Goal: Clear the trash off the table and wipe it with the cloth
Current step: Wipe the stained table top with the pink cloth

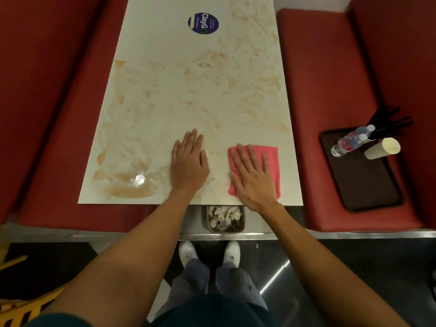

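A long white table (165, 67) carries brown smears over most of its top and a wet shiny patch near its front left corner. A folded pink cloth (271, 154) lies flat near the front right edge. My right hand (253, 179) presses down on the cloth with straight, spread fingers. My left hand (188, 165) rests flat on the bare tabletop just left of the cloth, fingers straight. Below the table's front edge stands a small bin (225, 219) filled with crumpled paper trash.
Red bench seats (330, 90) run along both sides of the table. On the right bench sits a dark tray (368, 185) with a plastic water bottle (349, 141), a paper cup (383, 148) and black utensils. A round blue sticker (203, 23) marks the table's far part.
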### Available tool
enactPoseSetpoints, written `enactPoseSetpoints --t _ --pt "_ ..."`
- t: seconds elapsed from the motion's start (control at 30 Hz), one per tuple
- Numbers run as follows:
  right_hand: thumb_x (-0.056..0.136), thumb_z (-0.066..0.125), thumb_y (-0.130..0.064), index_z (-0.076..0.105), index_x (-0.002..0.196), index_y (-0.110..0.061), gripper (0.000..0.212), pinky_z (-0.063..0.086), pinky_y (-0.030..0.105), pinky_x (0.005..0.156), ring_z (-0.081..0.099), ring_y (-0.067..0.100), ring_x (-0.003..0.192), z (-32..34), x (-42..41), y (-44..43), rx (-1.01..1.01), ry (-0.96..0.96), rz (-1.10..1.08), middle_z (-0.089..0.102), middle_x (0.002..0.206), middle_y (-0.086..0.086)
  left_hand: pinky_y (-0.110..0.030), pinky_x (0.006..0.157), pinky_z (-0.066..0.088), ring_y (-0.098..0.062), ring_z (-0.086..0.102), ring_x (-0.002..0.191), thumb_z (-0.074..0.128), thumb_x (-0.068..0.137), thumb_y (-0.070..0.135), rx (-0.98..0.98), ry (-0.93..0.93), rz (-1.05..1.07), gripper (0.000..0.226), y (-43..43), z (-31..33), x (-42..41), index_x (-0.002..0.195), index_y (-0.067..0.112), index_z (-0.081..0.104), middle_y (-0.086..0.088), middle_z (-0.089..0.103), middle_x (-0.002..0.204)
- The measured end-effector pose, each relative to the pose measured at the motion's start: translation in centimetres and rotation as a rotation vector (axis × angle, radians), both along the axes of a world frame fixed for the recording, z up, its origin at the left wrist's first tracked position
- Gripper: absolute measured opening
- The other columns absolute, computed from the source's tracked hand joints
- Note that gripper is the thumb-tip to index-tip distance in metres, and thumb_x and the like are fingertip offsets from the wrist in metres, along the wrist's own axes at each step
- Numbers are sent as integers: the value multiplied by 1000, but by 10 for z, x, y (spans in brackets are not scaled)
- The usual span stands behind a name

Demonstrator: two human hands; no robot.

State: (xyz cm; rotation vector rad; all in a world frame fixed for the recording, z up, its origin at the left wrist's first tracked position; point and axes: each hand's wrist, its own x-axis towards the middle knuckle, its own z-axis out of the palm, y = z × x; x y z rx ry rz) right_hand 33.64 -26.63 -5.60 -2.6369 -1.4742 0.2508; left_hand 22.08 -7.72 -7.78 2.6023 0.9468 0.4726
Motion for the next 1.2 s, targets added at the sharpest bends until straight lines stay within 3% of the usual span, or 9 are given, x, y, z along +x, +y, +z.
enactPoseSetpoints --t 0.1,0.3,0.43,0.5,0.67,0.87,1.07,1.2 --pt "112 15 -47 -1 169 -28 62 8 59 129 -10 18 162 1 7 -32 -10 -17 139 -8 176 -4 -46 129 17 -18 24 158 41 108 25 11 -12 -12 51 2 -3 -1 158 15 45 -2 34 169" --pt "110 11 -49 -5 168 -28 64 -5 57 129 -16 18 161 -1 -3 12 2 -5 -284 -12 176 -5 -47 130 15 -20 25 158 39 108 25 29 -11 -22 51 2 -7 -1 157 14 45 -4 34 169" --pt "113 18 -45 -2 169 -27 62 2 59 130 -12 19 162 -1 -20 -15 1 -21 49 -10 176 -4 -46 130 14 -20 24 159 39 108 26 17 -5 -35 51 5 -6 -2 158 14 44 -4 33 169" --pt "113 18 -45 0 169 -28 61 6 58 129 -10 18 162 -2 -10 -32 -18 -42 86 -8 176 -4 -47 130 16 -21 26 158 38 108 26 22 -14 -40 51 6 -7 -2 157 13 46 -5 35 168" --pt "109 10 -49 -5 168 -25 65 -4 58 129 -19 18 160 -2 -14 14 0 10 -339 -14 175 -3 -48 129 16 -21 25 158 33 107 28 28 6 -38 54 4 -5 -2 157 13 46 -5 35 168" --pt "113 18 -46 0 169 -26 62 5 57 130 -11 19 162 -1 -22 -20 -10 -28 100 -9 176 -2 -47 130 13 -19 21 159 31 109 29 28 39 -48 54 6 -4 -3 159 14 41 -4 31 170" --pt "110 10 -49 -7 168 -26 65 -4 57 130 -19 20 160 -2 -17 27 -15 -6 -289 -16 175 -2 -45 131 10 -18 18 160 28 109 30 11 52 -44 55 5 -3 -3 161 15 39 -3 28 171" --pt "112 16 -47 -5 168 -25 64 1 58 129 -15 20 161 -4 -38 13 -23 -32 0 -13 176 -1 -45 131 11 -18 20 160 29 109 29 19 35 -47 54 5 -5 -4 160 14 41 -3 30 171"
